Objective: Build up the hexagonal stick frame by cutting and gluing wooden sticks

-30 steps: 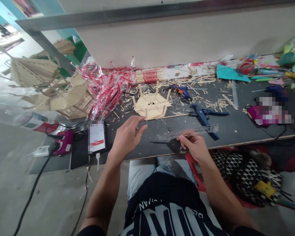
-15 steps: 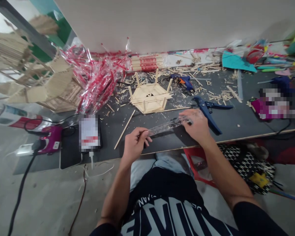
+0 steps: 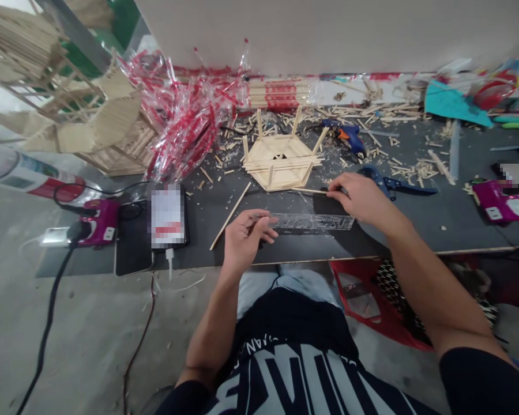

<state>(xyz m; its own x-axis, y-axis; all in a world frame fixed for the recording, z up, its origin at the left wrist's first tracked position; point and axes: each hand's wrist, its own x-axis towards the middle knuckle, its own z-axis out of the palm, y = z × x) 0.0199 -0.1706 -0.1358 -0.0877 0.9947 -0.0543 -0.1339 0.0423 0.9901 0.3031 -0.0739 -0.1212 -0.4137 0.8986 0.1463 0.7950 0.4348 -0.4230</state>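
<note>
My left hand [image 3: 247,235] is closed on one end of a clear plastic ruler [image 3: 311,222], pinching it between thumb and fingers. The ruler's other end extends free to the right, above the table's front part. My right hand [image 3: 357,197] pinches the right end of a thin wooden stick [image 3: 309,190], whose left end lies by the hexagonal stick frame [image 3: 281,147]. Short upright posts stand around that frame. Just beyond my right hand lies a blue cutter [image 3: 383,183], partly hidden by the hand. Another wooden stick [image 3: 229,218] rests left of the frame.
A blue glue gun [image 3: 348,138] lies behind the frame among scattered stick offcuts [image 3: 398,167]. Red-and-clear plastic wrappers [image 3: 185,124] are heaped at the back left. A phone [image 3: 166,216] and a purple power adapter [image 3: 98,225] sit on the left, with cables hanging down.
My right hand has let go of the ruler and moved up to the thin stick in front of the frame. My left hand keeps the ruler, now nearly level. The view has shifted.
</note>
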